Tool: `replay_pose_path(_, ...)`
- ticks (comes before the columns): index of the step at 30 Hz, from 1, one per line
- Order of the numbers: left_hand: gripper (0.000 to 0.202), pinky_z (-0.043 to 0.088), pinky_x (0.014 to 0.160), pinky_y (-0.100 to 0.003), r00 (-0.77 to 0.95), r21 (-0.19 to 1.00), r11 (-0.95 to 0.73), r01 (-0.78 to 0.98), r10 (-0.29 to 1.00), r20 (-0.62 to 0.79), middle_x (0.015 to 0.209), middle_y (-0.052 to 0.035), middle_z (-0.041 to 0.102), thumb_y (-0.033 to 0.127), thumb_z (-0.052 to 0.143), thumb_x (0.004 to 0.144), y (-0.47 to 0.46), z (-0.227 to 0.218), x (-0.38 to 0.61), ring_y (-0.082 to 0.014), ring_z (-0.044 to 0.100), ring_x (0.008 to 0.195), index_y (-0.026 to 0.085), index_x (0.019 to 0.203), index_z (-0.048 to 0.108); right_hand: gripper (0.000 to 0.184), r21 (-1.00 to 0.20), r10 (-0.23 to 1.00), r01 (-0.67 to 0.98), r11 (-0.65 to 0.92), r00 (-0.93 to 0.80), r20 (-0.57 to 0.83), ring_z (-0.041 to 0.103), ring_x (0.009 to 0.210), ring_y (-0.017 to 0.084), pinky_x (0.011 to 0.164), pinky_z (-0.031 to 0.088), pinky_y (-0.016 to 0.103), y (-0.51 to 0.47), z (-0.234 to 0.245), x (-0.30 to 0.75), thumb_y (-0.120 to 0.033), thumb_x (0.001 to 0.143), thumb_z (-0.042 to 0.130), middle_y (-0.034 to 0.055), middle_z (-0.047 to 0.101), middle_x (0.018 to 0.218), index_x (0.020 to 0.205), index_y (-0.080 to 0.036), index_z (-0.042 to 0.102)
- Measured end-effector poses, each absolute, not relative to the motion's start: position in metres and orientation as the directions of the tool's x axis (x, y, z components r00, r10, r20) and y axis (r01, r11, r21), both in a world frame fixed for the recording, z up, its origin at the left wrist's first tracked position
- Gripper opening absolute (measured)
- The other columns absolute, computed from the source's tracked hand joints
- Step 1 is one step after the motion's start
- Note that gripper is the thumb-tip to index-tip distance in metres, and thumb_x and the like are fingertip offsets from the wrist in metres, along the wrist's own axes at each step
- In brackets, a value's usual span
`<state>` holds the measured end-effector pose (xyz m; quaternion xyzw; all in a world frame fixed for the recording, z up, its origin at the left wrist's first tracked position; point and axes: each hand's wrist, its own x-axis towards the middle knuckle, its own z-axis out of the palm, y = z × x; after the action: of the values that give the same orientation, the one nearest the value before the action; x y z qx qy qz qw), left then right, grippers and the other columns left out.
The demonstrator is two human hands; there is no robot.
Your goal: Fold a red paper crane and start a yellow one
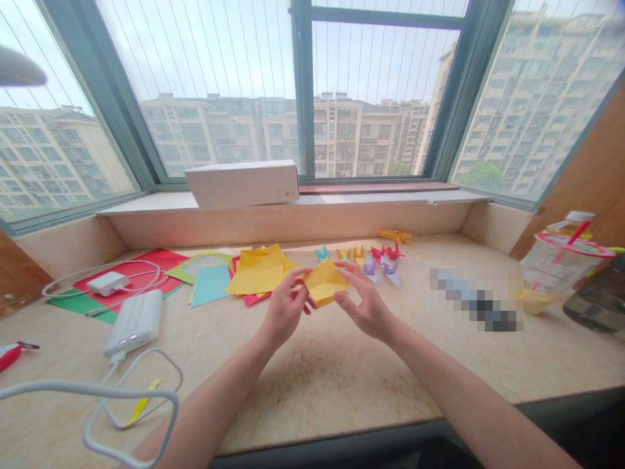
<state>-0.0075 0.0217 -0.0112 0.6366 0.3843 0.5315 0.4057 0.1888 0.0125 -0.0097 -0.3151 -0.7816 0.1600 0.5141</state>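
Between both hands, a little above the counter, is a piece of folded yellow origami paper (324, 281). My left hand (289, 301) pinches its left side, fingers curled. At the right edge, my right hand (362, 296) has its thumb below and its fingers along the top, closed on the same paper. Just behind the left hand lies a pile of creased yellow paper sheets (258, 272) over red ones. Beyond the right hand stand small folded paper cranes: a blue one (322, 253), yellow ones (359, 254), red ones (387, 253) and purple ones (389, 268).
A white power bank (137, 319), a charger (107, 283) and looping white cables lie at left by coloured paper sheets (211, 285). A white box (243, 185) rests on the sill. To the right are a blurred-out item (473, 301) and a plastic cup (554, 277) with a straw.
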Motion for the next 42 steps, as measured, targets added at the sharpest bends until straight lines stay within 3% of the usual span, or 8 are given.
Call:
replay_pose_path(4,0.034,0.047,0.043,-0.018,0.095,0.928,-0.372,0.002,0.924,0.370,0.085,0.0020,0.059,0.034,0.058,0.087,0.023,-0.011,-0.007,-0.0089,0.063,0.052,0.022,0.117,0.046,0.032,-0.615,0.684,0.307,0.726,-0.236,0.690,0.050,0.127,0.027,0.108,0.039,0.046,0.012,-0.007,0.190,-0.039,0.098,0.047,0.0132,0.055,0.131,0.117,-0.021,0.066)
replay_pose_path(7,0.031,0.045,0.044,-0.017,0.124,0.916,-0.400,0.004,0.910,0.397,0.086,0.0024,0.059,0.032,0.058,0.087,0.022,-0.012,-0.007,-0.0084,0.062,0.053,0.022,0.113,0.044,0.022,-0.646,0.714,0.320,0.693,-0.180,0.677,0.054,0.121,0.026,0.105,0.042,0.044,0.015,-0.009,0.188,-0.034,0.094,0.055,0.0114,0.059,0.124,0.104,-0.021,0.070)
replay_pose_path(12,0.025,0.045,0.047,-0.019,0.203,0.898,-0.434,0.065,0.887,0.414,0.084,0.0017,0.063,0.031,0.056,0.089,0.019,-0.016,-0.006,-0.0098,0.063,0.056,0.022,0.110,0.045,0.020,-0.689,0.749,0.313,0.653,-0.130,0.650,0.059,0.108,0.024,0.082,0.052,0.036,0.022,-0.018,0.187,-0.027,0.087,0.065,0.0089,0.063,0.116,0.106,-0.022,0.068)
replay_pose_path(20,0.029,0.047,0.048,-0.020,0.142,0.892,-0.444,0.082,0.891,0.430,0.086,-0.0008,0.065,0.040,0.059,0.089,0.020,-0.017,-0.005,-0.0108,0.063,0.057,0.021,0.109,0.049,0.005,-0.617,0.681,0.326,0.717,-0.135,0.720,0.059,0.087,0.019,0.079,0.051,0.035,0.017,-0.017,0.186,-0.025,0.087,0.064,0.0049,0.062,0.097,0.090,-0.023,0.067)
replay_pose_path(27,0.028,0.051,0.052,-0.022,0.062,0.900,-0.433,0.043,0.900,0.431,0.084,-0.0019,0.066,0.045,0.056,0.090,0.017,-0.010,-0.005,-0.0128,0.063,0.062,0.019,0.101,0.052,0.011,-0.630,0.718,0.378,0.678,-0.158,0.678,0.054,0.067,0.016,0.066,0.047,0.029,0.012,-0.018,0.183,-0.028,0.087,0.062,-0.0008,0.059,0.071,0.079,-0.021,0.062)
replay_pose_path(32,0.033,0.046,0.049,-0.021,0.092,0.901,-0.433,0.040,0.899,0.428,0.085,-0.0027,0.066,0.045,0.059,0.088,0.012,-0.005,-0.005,-0.0115,0.061,0.059,0.019,0.107,0.056,0.021,-0.722,0.785,0.318,0.614,-0.153,0.600,0.059,0.069,0.018,0.067,0.048,0.030,0.013,-0.023,0.183,-0.036,0.090,0.059,0.0017,0.064,0.074,0.081,-0.019,0.066)
replay_pose_path(37,0.035,0.041,0.048,-0.020,0.110,0.922,-0.379,0.082,0.923,0.370,0.075,-0.0016,0.065,0.042,0.064,0.085,0.016,-0.007,-0.006,-0.0111,0.056,0.056,0.016,0.109,0.061,0.039,-0.752,0.788,0.237,0.615,-0.223,0.574,0.060,0.067,0.018,0.062,0.049,0.029,0.008,-0.018,0.185,-0.041,0.099,0.042,0.0024,0.062,0.070,0.080,-0.018,0.068)
replay_pose_path(42,0.030,0.046,0.057,-0.023,0.065,0.948,-0.315,0.044,0.948,0.312,0.075,-0.0031,0.067,0.039,0.061,0.085,0.024,-0.010,-0.008,-0.0153,0.061,0.066,0.015,0.104,0.066,0.034,-0.651,0.709,0.280,0.705,-0.273,0.651,0.063,0.097,0.024,0.086,0.052,0.040,0.009,-0.014,0.186,-0.037,0.099,0.044,0.0103,0.064,0.109,0.090,-0.020,0.073)
